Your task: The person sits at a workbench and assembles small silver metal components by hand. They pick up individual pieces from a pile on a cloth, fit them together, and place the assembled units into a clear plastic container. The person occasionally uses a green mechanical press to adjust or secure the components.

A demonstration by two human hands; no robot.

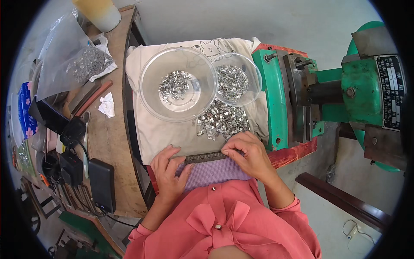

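- Dark toothed strip [205, 156] lies along far edge of purple cloth [215, 173]
- Left hand [169, 173] at its left end, grip open, fingers apart
- Right hand [252, 156] at right end; from where I stand, can't tell if grip holds anything
- Metal bits [223, 121] heaped just beyond

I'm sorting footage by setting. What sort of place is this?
Probably a small metalworking workshop: a heavy green machine stands at the right, a pile of small silvery pieces lies beside clear tubs holding more, and a worn wooden bench stands at the left.
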